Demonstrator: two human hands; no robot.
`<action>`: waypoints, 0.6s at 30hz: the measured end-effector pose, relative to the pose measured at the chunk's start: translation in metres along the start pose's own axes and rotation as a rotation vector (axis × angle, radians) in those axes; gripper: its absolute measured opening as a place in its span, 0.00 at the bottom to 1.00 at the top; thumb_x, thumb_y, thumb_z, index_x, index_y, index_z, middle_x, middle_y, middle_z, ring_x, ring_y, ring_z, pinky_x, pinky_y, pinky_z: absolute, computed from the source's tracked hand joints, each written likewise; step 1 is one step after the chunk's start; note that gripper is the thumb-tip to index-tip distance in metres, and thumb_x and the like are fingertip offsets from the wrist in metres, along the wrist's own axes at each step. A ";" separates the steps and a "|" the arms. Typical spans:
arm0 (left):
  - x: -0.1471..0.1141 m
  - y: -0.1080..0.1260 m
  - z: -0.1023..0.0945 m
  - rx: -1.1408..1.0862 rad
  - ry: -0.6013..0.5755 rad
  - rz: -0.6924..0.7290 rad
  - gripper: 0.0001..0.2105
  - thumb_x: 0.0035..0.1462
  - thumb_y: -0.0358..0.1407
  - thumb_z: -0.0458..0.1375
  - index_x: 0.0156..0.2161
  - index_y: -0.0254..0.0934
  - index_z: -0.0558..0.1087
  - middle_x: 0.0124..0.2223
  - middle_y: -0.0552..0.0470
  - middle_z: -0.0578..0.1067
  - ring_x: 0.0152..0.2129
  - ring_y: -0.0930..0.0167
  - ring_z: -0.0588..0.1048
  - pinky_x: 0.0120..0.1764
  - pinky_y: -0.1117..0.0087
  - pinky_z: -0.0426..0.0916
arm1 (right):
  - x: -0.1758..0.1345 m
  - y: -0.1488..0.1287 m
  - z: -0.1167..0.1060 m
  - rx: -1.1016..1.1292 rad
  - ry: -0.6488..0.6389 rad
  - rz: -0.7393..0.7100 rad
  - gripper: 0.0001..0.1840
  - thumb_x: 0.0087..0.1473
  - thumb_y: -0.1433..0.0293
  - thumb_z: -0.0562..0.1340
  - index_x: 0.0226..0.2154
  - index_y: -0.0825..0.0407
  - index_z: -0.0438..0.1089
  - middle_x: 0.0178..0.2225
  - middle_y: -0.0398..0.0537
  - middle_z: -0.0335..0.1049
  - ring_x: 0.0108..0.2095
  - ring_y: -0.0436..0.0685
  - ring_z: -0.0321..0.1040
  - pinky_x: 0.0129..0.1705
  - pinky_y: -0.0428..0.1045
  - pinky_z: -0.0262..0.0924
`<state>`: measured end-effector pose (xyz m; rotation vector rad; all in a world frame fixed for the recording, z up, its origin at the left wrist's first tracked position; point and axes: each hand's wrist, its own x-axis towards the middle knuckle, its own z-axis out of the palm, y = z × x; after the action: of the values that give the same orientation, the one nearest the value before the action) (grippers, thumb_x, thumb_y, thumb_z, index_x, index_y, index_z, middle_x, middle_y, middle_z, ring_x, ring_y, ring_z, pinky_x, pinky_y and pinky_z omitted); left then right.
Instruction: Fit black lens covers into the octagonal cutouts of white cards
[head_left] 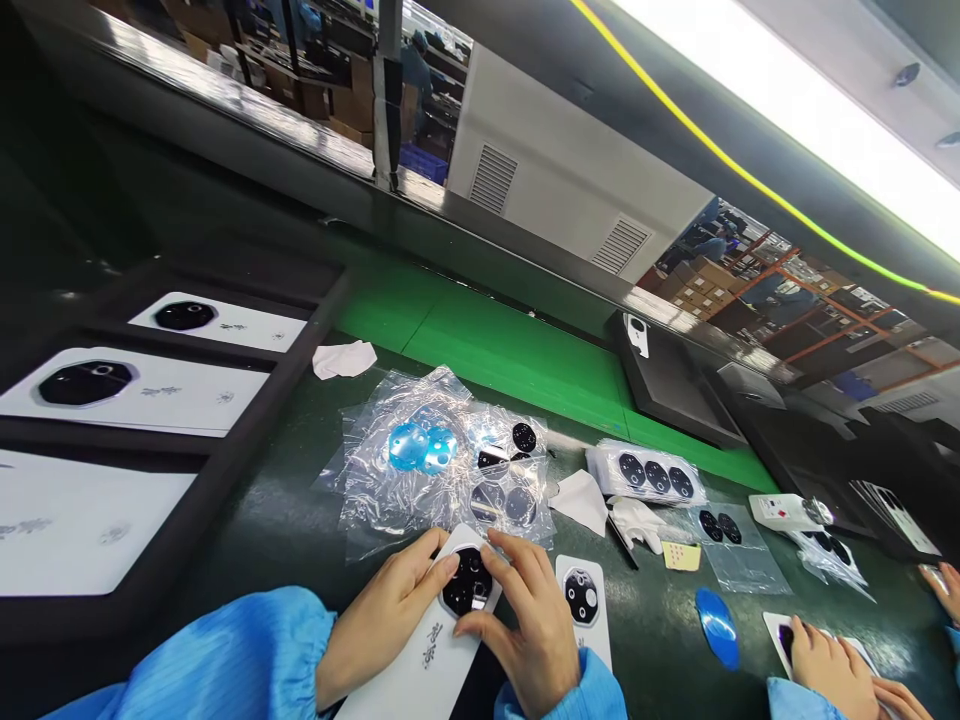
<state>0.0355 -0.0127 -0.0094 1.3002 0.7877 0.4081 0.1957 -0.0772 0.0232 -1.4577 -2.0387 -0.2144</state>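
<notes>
A white phone back cover [427, 670] with dark printed script lies tilted in front of me, a black round camera lens panel [466, 582] at its upper end. My left hand [390, 610] grips the cover's left edge, its thumb at the rim of the black panel. Fingers of my right hand [529, 615] curl over the opposite edge, thumb and fingertips pressed around the panel. Just to the right lies a second white phone cover [592, 630], also with a round black camera area, partly behind my right sleeve.
Clear plastic bags [405, 500] holding blue and black discs lie ahead. A black tray [247, 440] of white covers stands left. Wrapped discs [652, 475], a white cloth [581, 500], a white bottle [787, 512] and a blue film piece [718, 627] lie right, near a co-worker's hands [836, 665].
</notes>
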 end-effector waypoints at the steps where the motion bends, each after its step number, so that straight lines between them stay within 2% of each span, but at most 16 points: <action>1: 0.000 0.000 0.000 0.008 0.001 0.003 0.22 0.57 0.57 0.46 0.34 0.38 0.62 0.28 0.56 0.64 0.27 0.70 0.63 0.31 0.70 0.59 | 0.000 0.000 0.000 0.002 0.003 0.001 0.24 0.57 0.51 0.54 0.43 0.54 0.66 0.38 0.58 0.75 0.39 0.58 0.74 0.35 0.52 0.74; 6: 0.001 0.000 0.000 0.051 0.017 0.030 0.21 0.58 0.56 0.44 0.34 0.38 0.62 0.32 0.54 0.66 0.32 0.68 0.65 0.37 0.69 0.60 | -0.001 0.001 0.001 0.004 0.001 0.014 0.25 0.55 0.51 0.56 0.44 0.54 0.68 0.40 0.58 0.75 0.39 0.59 0.74 0.36 0.52 0.74; 8: 0.001 0.001 0.000 0.037 0.016 0.029 0.22 0.58 0.57 0.44 0.34 0.38 0.62 0.31 0.54 0.66 0.31 0.68 0.65 0.36 0.68 0.61 | -0.004 0.004 0.001 0.025 -0.015 0.037 0.26 0.54 0.51 0.57 0.45 0.53 0.69 0.42 0.58 0.74 0.39 0.60 0.74 0.37 0.52 0.74; 11: 0.001 0.003 0.000 0.010 0.014 0.015 0.24 0.56 0.60 0.44 0.32 0.38 0.61 0.29 0.56 0.64 0.29 0.69 0.64 0.34 0.69 0.61 | -0.015 0.006 0.002 0.088 -0.036 0.156 0.20 0.60 0.58 0.56 0.51 0.49 0.69 0.46 0.56 0.73 0.45 0.59 0.73 0.42 0.50 0.73; 14: 0.000 0.006 -0.001 -0.012 0.017 0.001 0.25 0.55 0.61 0.44 0.31 0.39 0.60 0.30 0.56 0.65 0.29 0.69 0.64 0.34 0.68 0.61 | -0.030 -0.002 0.009 0.260 0.019 0.446 0.18 0.63 0.65 0.54 0.53 0.47 0.67 0.47 0.53 0.72 0.45 0.58 0.72 0.42 0.47 0.72; 16: 0.000 0.008 -0.001 -0.041 0.011 -0.007 0.25 0.54 0.62 0.45 0.31 0.39 0.59 0.31 0.55 0.66 0.30 0.68 0.65 0.34 0.68 0.62 | -0.039 -0.013 0.015 0.463 0.109 0.722 0.18 0.62 0.61 0.55 0.52 0.49 0.68 0.43 0.53 0.74 0.37 0.55 0.74 0.32 0.44 0.72; 18: -0.001 0.007 0.000 -0.093 -0.009 -0.022 0.26 0.53 0.63 0.46 0.32 0.39 0.59 0.32 0.54 0.67 0.30 0.69 0.66 0.33 0.69 0.63 | -0.042 -0.023 0.021 0.697 0.192 0.950 0.22 0.59 0.56 0.58 0.49 0.51 0.69 0.34 0.50 0.75 0.28 0.52 0.72 0.23 0.43 0.68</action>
<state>0.0359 -0.0110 -0.0025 1.2050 0.7661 0.4171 0.1752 -0.1103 -0.0123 -1.6454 -0.9258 0.6502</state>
